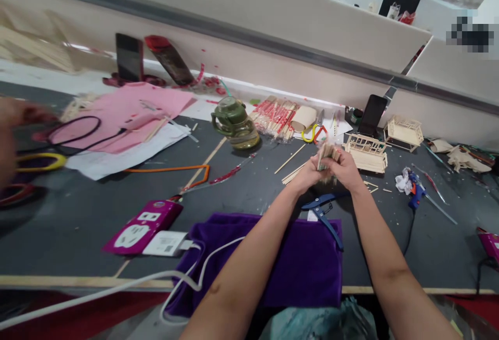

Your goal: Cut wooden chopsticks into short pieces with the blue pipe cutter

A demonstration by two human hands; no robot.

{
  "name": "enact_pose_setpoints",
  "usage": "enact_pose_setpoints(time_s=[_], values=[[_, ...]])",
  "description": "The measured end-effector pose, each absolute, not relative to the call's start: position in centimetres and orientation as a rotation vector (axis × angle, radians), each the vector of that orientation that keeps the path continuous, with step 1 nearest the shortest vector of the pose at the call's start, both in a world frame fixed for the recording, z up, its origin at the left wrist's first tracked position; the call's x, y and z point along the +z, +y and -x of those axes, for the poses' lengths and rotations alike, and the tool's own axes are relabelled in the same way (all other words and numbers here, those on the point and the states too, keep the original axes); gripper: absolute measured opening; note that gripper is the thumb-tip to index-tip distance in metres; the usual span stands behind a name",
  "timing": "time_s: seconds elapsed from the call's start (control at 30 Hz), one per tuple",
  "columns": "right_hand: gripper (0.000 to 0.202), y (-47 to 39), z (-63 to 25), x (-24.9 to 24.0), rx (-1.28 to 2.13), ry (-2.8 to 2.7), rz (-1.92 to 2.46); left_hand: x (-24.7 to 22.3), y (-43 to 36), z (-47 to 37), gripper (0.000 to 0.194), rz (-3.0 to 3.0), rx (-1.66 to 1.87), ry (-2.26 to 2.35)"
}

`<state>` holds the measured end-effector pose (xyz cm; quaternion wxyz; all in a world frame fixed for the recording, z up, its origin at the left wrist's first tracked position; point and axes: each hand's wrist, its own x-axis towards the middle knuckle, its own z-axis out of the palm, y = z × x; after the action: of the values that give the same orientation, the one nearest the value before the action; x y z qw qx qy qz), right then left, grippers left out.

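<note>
Both my hands are closed around a bundle of thin wooden sticks [327, 155], held above the grey table; its lower part is hidden by the fingers. My left hand [309, 174] grips it from the left and my right hand [346, 169] from the right. Just below them lie blue-handled pliers [320, 207], partly over a folded purple cloth [300, 262]. Behind the right hand sits a small stick-built model with a railing [365, 154]. A few loose sticks [294, 172] lie beside the left hand.
A green-lidded jug [236, 124], packaged sticks [275, 116] and yellow-orange scissors [312, 133] stand or lie behind. A blue glue gun [417, 194] is at right; a purple power strip [146, 225] with a white cable is at left. Another person's hand [23, 114] reaches in at far left.
</note>
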<state>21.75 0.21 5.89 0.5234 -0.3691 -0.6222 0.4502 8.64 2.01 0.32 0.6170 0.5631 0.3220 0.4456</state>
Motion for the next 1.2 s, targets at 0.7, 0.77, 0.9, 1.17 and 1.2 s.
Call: enact_pose_setpoints(time_s=[0.7, 0.77, 0.9, 1.17, 1.2], values=[[0.034, 1.9, -24.4, 2.8, 0.895, -1.186, 0.956, 0.1, 3.0, -3.5, 0.041, -2.218, 0.220, 1.897], [0.034, 1.9, -24.4, 2.9, 0.909, -1.187, 0.953, 0.1, 2.9, -3.7, 0.031, -2.253, 0.202, 1.854], [0.034, 1.9, -24.3, 3.0, 0.906, -1.194, 0.987, 0.1, 2.8, -3.9, 0.040, -2.291, 0.204, 1.853], [0.031, 1.9, -24.2, 2.9, 0.855, -1.228, 1.049, 0.2, 2.6, -3.7, 0.029, -2.218, 0.180, 1.957], [0.031, 1.8, -24.2, 2.9, 0.851, -1.233, 1.046, 0.1, 2.6, -3.7, 0.030, -2.204, 0.186, 1.986]])
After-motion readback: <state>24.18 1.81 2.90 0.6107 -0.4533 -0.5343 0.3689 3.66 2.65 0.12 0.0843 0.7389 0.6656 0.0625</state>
